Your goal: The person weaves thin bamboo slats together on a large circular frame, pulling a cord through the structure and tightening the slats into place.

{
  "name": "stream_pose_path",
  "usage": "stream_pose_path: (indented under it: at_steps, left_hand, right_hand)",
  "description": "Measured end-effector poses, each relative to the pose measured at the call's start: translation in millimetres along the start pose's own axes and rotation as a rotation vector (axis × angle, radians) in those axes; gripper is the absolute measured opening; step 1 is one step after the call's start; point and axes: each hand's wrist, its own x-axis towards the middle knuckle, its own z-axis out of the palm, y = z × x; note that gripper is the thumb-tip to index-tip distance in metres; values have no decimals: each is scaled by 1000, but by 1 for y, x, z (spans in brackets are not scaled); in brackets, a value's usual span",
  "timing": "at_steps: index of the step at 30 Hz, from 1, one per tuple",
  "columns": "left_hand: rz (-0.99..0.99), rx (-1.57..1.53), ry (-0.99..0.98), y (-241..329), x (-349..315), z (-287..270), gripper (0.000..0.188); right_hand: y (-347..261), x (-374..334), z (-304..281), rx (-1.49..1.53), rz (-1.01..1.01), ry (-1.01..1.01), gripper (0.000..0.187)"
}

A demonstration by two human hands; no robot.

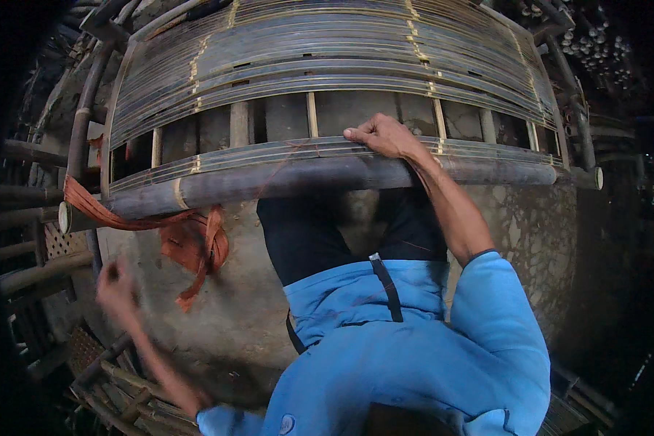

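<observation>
A low platform of thin split-bamboo strips (269,73) lies in front of my knees, edged by a thick dark bamboo pole (291,180). My right hand (386,136) is closed at the narrow band of strips (232,158) just behind this pole, its thumb pointing left. What lies under the fingers is partly hidden. Thin reddish thread (280,168) crosses the strips and pole left of that hand. Away from the platform, at the lower left, my left hand (118,293) is raised and blurred by motion. Its fingers look bent, but whether they hold anything is unclear.
An orange-red cloth strip (214,243) hangs from the pole's left end. Cross slats (312,115) show through a long gap in the platform. Bamboo rails (33,196) stand at the left, and a bamboo post (574,94) rises at the right. Below is a worn grey floor (232,330).
</observation>
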Motion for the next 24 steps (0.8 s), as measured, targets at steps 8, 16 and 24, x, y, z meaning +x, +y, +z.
stream_pose_path:
  at_steps: [8,16,24]
  left_hand:
    - [850,-311,3,280,-95,175,31]
    - [396,-485,-721,250,-93,95,23]
    - [305,-1400,-577,194,-97,34,50]
  right_hand:
    - [-15,-4,10,-39,-9,59,52]
    - [0,5,2,57,73,-19,47]
    - [-3,16,11,159,-21,19,47]
